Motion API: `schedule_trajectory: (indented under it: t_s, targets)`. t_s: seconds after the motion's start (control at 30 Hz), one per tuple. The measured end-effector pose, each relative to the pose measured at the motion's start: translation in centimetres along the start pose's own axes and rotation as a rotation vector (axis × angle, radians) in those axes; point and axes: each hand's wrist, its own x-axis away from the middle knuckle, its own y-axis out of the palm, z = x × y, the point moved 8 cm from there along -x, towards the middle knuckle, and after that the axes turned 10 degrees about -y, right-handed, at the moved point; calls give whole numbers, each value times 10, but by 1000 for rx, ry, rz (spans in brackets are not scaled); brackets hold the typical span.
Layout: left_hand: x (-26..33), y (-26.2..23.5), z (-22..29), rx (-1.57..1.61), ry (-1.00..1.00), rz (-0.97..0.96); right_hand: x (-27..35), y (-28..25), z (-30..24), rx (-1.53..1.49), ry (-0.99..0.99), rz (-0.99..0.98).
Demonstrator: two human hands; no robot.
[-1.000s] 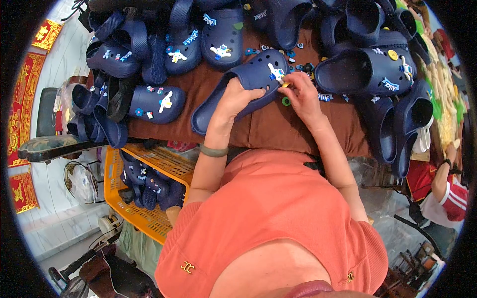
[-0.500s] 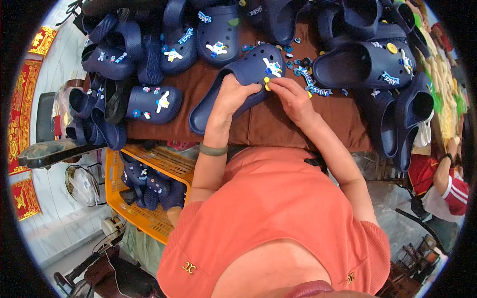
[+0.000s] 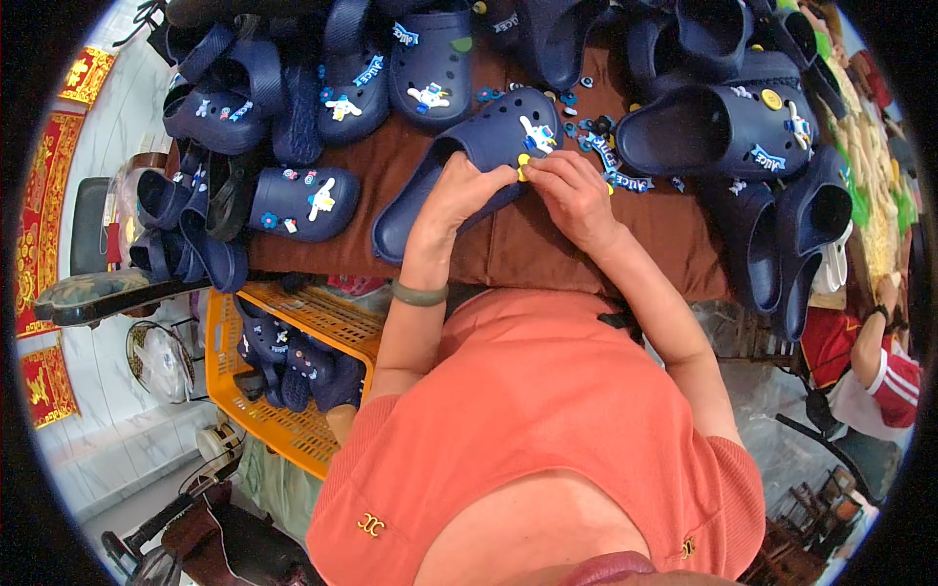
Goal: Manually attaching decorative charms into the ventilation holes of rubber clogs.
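Observation:
A navy clog (image 3: 403, 217) lies tilted at the middle of the brown-covered table, its toe pointing up and right. My left hand (image 3: 451, 200) grips its side, fingers hidden inside the opening and thumb stretched toward the toe. A white cartoon charm (image 3: 536, 135) sits on the clog's upper. With thumb and fingers pinched, my right hand (image 3: 576, 200) holds a small yellow shoe charm (image 3: 523, 168) against the near side of the upper, by my left thumb tip. Whether its stem is in a hole is hidden. Loose charms (image 3: 625, 180) lie just right of the clog.
Decorated navy clogs (image 3: 305, 205) stand at the left; more (image 3: 718, 132) crowd the right and far side. Below the table's left edge, an orange basket (image 3: 293, 439) holds several clogs. Another person's arm (image 3: 873, 337) shows at the far right.
My right fingers have shifted slightly left and closer to my left thumb, still pinching the yellow charm at the clog. The left hand keeps its grip.

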Motion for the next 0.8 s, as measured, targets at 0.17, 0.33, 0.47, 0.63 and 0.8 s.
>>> schedule_trajectory:
  t_s: [0.17,0.33,0.47,0.63,0.8]
  targets:
    - [2,0,3,-32,51,42,-2,-3,-1,-8,-17,-12]
    - [-1,0,0,-36,79,33,10,4,2,-54,-16,41]
    - [-2,-2,-2,13,101,26,10,7,-13,-135,-114,-14]
    - [3,-9,2,-169,-16,127,3,4,-24,-59,-191,-65]
    - [6,-11,6,-230,83,162,4,4,-13,-2,-99,-19]
